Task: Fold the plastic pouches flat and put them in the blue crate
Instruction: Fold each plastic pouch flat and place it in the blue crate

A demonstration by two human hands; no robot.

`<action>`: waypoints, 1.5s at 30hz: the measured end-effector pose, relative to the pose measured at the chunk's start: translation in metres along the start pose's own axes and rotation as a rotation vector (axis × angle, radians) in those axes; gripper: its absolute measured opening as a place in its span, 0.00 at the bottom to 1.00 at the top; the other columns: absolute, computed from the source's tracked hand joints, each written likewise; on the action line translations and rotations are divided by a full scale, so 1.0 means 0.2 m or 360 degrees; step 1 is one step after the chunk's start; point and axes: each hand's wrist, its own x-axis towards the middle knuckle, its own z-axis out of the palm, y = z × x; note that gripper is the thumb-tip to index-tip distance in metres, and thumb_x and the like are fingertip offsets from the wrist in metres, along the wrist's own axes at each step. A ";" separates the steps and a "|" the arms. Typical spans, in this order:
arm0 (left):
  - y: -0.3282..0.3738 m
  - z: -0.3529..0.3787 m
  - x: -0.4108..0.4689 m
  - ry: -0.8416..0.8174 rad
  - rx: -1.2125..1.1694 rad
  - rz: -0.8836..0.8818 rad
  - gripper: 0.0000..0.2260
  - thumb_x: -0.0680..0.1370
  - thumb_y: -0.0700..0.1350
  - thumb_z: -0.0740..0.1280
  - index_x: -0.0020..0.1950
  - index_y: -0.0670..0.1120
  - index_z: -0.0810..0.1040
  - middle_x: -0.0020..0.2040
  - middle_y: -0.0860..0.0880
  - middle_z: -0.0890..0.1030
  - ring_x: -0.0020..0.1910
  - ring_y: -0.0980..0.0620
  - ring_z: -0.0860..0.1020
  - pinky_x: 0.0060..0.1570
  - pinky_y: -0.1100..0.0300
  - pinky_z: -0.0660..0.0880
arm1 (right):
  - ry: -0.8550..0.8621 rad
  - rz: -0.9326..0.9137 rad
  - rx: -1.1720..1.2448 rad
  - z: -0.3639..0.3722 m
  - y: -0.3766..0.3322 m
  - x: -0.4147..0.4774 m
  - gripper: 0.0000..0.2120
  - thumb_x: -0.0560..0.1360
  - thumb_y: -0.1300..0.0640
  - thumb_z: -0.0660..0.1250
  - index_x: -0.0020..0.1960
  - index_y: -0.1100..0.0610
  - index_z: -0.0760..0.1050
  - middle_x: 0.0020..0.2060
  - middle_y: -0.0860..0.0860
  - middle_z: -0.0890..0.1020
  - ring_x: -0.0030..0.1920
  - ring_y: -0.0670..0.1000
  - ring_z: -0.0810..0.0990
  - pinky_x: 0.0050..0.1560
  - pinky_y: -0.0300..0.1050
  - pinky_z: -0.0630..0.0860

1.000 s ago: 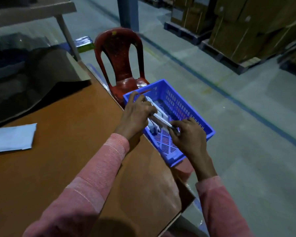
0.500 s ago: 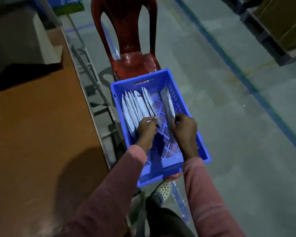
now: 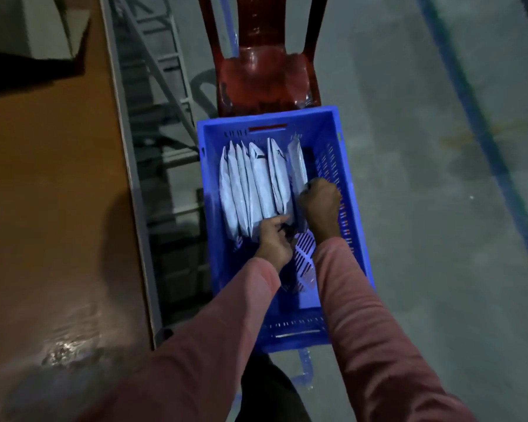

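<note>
Fingers (image 3: 313,186) of my right hand (image 3: 320,205) curl round the rightmost pouch (image 3: 297,166) in the blue crate (image 3: 272,118). Left hand (image 3: 272,242) fingers, nearly straight, touch the pouch row (image 3: 250,190).

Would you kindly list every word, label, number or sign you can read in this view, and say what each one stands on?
No text is readable anywhere in this view.
Folded pouches: small dark marks near their far ends, too blurred to read.
Blue crate: no lettering visible.
Red chair: no lettering visible.
</note>
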 end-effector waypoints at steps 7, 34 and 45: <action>-0.07 -0.07 0.06 0.0093 0.0079 0.0041 0.12 0.71 0.30 0.56 0.42 0.43 0.76 0.41 0.45 0.81 0.46 0.45 0.78 0.52 0.55 0.73 | -0.0132 -0.0003 -0.0033 0.09 -0.06 0.09 0.12 0.73 0.61 0.65 0.52 0.63 0.82 0.48 0.65 0.84 0.52 0.67 0.83 0.51 0.56 0.80; 0.09 -0.21 0.10 0.0383 -0.0158 0.0135 0.23 0.76 0.22 0.54 0.71 0.29 0.70 0.67 0.39 0.71 0.65 0.44 0.71 0.74 0.55 0.68 | -0.0296 0.0141 0.0640 0.16 0.07 -0.04 0.22 0.83 0.46 0.61 0.74 0.54 0.71 0.66 0.60 0.79 0.65 0.59 0.78 0.63 0.48 0.72; 0.09 -0.28 0.06 0.0239 -0.0275 0.0186 0.13 0.72 0.22 0.54 0.42 0.35 0.74 0.55 0.40 0.74 0.63 0.39 0.75 0.74 0.45 0.67 | -0.0362 0.0662 0.1571 0.23 0.12 -0.07 0.33 0.75 0.29 0.56 0.66 0.51 0.80 0.62 0.48 0.82 0.62 0.49 0.80 0.69 0.55 0.74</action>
